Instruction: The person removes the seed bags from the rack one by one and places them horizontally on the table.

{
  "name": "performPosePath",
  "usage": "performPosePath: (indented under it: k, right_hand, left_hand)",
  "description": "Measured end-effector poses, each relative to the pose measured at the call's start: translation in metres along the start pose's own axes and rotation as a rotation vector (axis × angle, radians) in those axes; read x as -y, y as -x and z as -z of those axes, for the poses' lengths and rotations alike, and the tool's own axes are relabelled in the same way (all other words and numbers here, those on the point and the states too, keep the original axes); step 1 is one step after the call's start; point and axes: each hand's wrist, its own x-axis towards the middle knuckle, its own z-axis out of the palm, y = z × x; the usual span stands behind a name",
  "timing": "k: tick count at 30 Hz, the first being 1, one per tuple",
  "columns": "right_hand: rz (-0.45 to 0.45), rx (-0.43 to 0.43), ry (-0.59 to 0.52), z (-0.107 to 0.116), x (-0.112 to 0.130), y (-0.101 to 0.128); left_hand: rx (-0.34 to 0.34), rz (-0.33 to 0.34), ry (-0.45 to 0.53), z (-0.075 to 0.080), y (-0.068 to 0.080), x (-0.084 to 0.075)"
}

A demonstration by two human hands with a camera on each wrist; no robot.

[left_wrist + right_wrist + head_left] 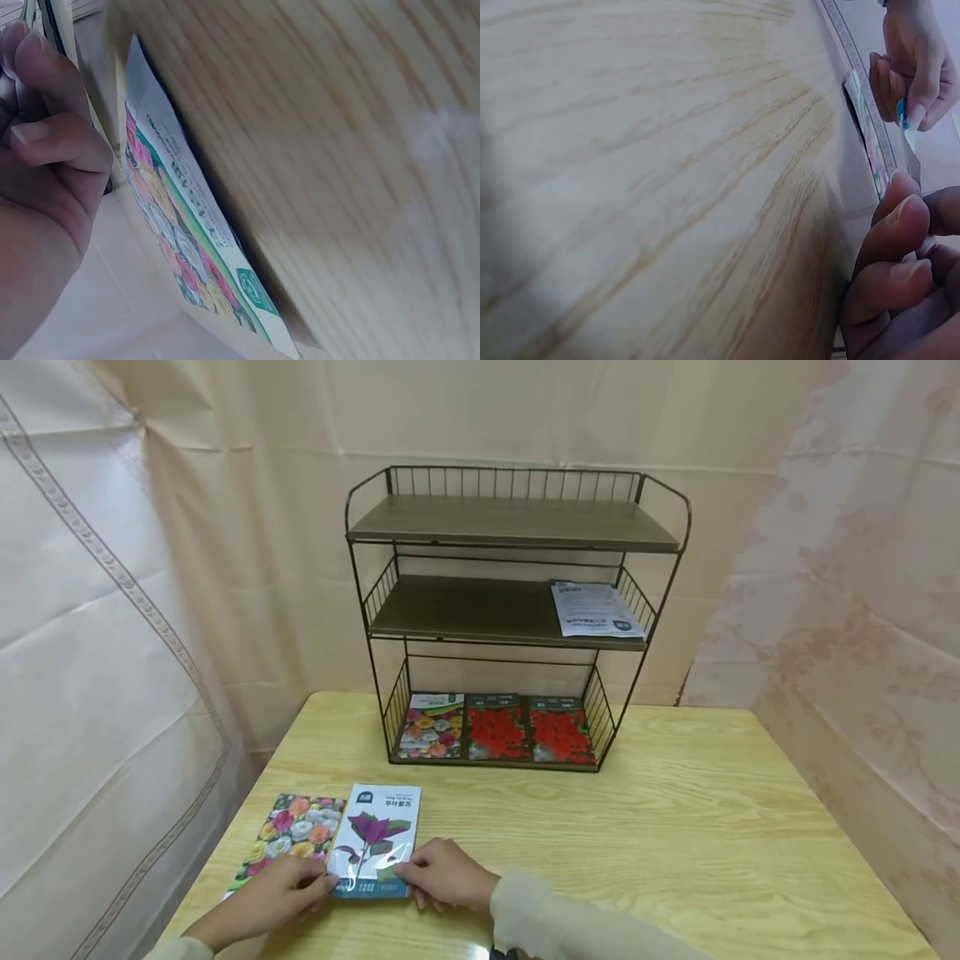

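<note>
Head view shows the left hand (281,887) and right hand (442,875) pinching the near corners of the purple-leaf seed packet (375,841) lying on the worktop (675,843), near left. Lifting it seems next, needing a firm pinch.

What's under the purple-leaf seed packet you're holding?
The purple-leaf packet lies mostly on the table; its left edge seems to overlap the multicolour flower packet. Anything directly beneath is hidden.

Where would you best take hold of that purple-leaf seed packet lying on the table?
By its near bottom corners, coming from the front edge of the table. The purple-leaf packet lies flat, so pinching its thin edge works best; the left hand and right hand already pinch it there.
</note>
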Motion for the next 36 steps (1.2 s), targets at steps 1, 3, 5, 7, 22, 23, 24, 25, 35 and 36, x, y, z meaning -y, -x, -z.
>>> performPosePath:
  k: [1, 3, 5, 7, 22, 23, 24, 25, 35, 36]
  right_hand:
    - [-0.005, 0.003, -0.001, -0.001, 0.0, 0.0]
    - [-0.013, 0.018, 0.003, -0.003, 0.001, 0.0]
    - [-0.017, 0.033, 0.011, -0.005, 0.001, 0.0]
    - [-0.023, 0.041, 0.022, -0.006, 0.002, 0.0]
    - [-0.08, 0.035, 0.072, -0.009, 0.006, -0.003]
    - [-0.083, 0.038, 0.077, -0.009, 0.007, -0.002]
    - [-0.088, 0.039, 0.083, -0.009, 0.007, -0.002]
    - [-0.093, 0.039, 0.088, -0.009, 0.008, -0.001]
    - [-0.121, 0.037, 0.121, -0.01, 0.011, 0.0]
    - [-0.122, 0.04, 0.125, -0.01, 0.012, 0.0]
  left_hand:
    - [-0.001, 0.0, -0.007, 0.0, 0.0, 0.0]
    - [-0.001, -0.002, -0.025, -0.002, -0.001, 0.001]
    - [-0.002, -0.01, -0.054, -0.003, -0.002, 0.001]
    - [-0.002, -0.008, -0.078, -0.004, -0.004, 0.001]
    - [0.002, 0.064, -0.078, -0.002, 0.003, 0.001]
    - [0.004, 0.07, -0.084, -0.002, 0.003, 0.001]
    - [0.007, 0.074, -0.089, -0.002, 0.004, 0.001]
    - [0.012, 0.081, -0.09, -0.002, 0.004, 0.001]
    - [-0.001, 0.113, -0.201, -0.006, 0.007, 0.004]
    - [-0.004, 0.11, -0.219, -0.007, 0.007, 0.004]
